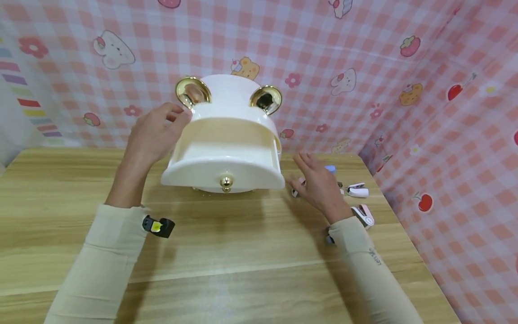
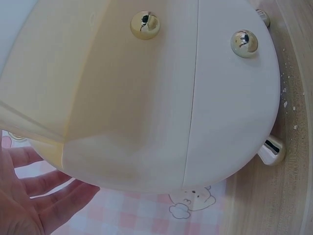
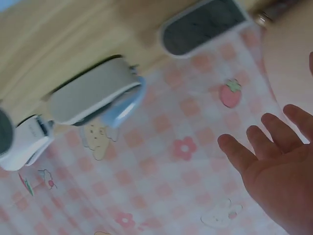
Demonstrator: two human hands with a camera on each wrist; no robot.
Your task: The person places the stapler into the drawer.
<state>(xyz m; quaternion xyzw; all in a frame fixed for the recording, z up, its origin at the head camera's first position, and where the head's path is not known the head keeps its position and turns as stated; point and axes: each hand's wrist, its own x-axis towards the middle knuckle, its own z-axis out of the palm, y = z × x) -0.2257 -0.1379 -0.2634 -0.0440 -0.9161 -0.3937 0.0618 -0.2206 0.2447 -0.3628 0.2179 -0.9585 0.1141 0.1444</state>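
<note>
A rounded white storage box (image 1: 232, 99) with two gold ear-like rounds stands at the back of the table. Its upper drawer (image 1: 255, 174) is pulled out, with a gold knob (image 1: 226, 181) on the front. In the left wrist view a second knob (image 2: 244, 44) sits on the lower section. At the box's upper left side is my left hand (image 1: 155, 132), fingers loosely bent and holding nothing; whether they touch the box I cannot tell. My right hand (image 1: 317, 186) hovers right of the drawer, empty, its fingers (image 3: 235, 150) spread and extended beside the box.
Several small staplers lie on the table to the right, partly behind my right hand, among them a white one (image 1: 358, 191) and a pink-and-white one (image 1: 363, 216). A white-and-blue stapler (image 3: 95, 93) shows in the right wrist view. Checkered cloth (image 1: 315, 54) hangs behind and at the right.
</note>
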